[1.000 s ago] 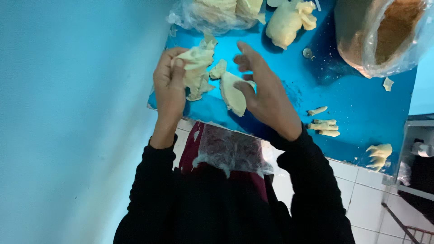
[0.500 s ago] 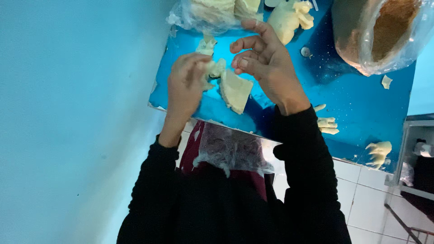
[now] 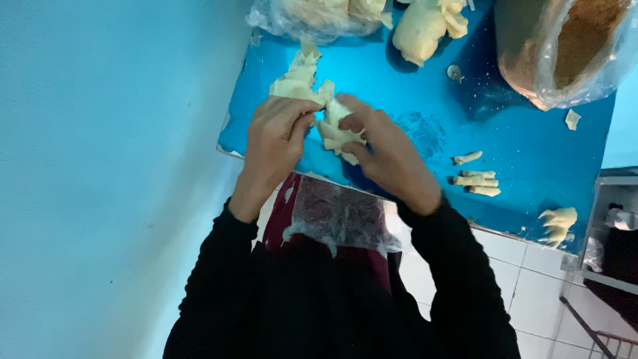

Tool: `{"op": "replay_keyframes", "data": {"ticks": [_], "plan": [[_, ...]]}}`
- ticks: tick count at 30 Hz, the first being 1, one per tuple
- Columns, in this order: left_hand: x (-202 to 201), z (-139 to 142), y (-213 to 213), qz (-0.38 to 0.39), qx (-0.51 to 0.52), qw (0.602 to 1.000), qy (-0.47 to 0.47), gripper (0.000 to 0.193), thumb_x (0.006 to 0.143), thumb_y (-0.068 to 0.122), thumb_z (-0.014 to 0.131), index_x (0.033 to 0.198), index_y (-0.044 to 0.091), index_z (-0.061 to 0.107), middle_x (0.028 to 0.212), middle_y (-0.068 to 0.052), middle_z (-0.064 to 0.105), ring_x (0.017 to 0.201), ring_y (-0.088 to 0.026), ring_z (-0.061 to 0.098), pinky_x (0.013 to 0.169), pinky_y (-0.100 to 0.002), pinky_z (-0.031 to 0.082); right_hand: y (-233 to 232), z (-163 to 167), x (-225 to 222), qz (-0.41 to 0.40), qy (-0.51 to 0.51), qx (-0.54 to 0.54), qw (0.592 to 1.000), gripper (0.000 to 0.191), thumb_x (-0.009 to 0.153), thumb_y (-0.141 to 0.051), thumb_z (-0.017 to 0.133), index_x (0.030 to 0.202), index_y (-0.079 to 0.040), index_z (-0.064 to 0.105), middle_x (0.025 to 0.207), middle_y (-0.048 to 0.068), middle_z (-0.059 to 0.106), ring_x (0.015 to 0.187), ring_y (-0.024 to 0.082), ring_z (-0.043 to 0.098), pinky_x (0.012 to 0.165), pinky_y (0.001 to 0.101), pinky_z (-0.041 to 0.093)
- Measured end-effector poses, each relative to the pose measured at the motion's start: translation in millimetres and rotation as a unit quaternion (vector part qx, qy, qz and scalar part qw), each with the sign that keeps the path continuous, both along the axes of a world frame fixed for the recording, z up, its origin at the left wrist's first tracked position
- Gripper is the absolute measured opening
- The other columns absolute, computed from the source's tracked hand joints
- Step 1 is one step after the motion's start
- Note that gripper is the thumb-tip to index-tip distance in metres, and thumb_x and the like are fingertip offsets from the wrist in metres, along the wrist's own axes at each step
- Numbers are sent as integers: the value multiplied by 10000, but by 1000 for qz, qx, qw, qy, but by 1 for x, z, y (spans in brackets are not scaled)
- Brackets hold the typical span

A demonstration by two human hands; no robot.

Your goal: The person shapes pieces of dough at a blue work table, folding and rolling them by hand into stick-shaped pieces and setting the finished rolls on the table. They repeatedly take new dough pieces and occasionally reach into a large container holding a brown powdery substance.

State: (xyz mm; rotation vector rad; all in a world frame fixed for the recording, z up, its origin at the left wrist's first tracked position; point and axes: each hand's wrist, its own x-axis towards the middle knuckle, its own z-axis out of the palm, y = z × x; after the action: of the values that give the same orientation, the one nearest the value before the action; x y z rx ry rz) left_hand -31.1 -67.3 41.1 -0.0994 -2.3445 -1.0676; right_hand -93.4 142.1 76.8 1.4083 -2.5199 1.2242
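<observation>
Now seeing pale dough piece (image 3: 337, 133) pinched between both hands over near edge of blue table (image 3: 399, 80). I'm reading its long axis running away from me. Right hand (image 3: 385, 156) grasping its near end; left hand (image 3: 276, 133) clenching beside it, fingertips touching. Rolled sticks (image 3: 475, 181) lying well right.

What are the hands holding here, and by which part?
Both the left hand and right hand pinch a pale dough piece between their fingertips, at its opposite edges.
</observation>
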Motion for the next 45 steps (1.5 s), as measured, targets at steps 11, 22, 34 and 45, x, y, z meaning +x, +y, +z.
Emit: {"op": "replay_keyframes", "data": {"ticks": [11, 22, 34, 45], "plan": [[-2, 18, 27, -102, -1, 995, 23, 273, 949, 222, 804, 1202, 137, 750, 927, -30, 727, 888, -231, 669, 945, -413, 466, 24, -1, -16, -54, -381, -190, 903, 646, 994, 7, 692, 1550, -31, 366, 1085, 111, 679, 971, 154, 649, 807, 291, 528], [-16, 35, 62, -130, 78, 988, 31, 129, 957, 106, 766, 1055, 96, 683, 996, -78, 693, 957, -275, 681, 878, -386, 514, 54, 4, -6, -88, -356, -246, 897, 652, 971, 11, 725, 1550, -54, 433, 1111, 112, 719, 1058, 174, 696, 929, 327, 579], [-27, 14, 95, -239, 341, 890, -185, 155, 1014, 96, 672, 1151, 26, 689, 970, -7, 716, 872, -51, 666, 727, -232, 555, 86, -12, 7, -130, -330, -328, 876, 557, 993, 80, 691, 1500, -76, 523, 1057, 94, 720, 1009, 154, 680, 900, 292, 543], [-23, -8, 119, -290, 382, 863, -155, 120, 1052, 130, 680, 1080, 18, 644, 993, 5, 653, 945, -53, 620, 830, -247, 550, 94, -17, 25, -207, -319, -368, 849, 462, 995, 52, 655, 1416, -91, 528, 1040, 96, 717, 756, 131, 656, 549, 277, 505]]}}
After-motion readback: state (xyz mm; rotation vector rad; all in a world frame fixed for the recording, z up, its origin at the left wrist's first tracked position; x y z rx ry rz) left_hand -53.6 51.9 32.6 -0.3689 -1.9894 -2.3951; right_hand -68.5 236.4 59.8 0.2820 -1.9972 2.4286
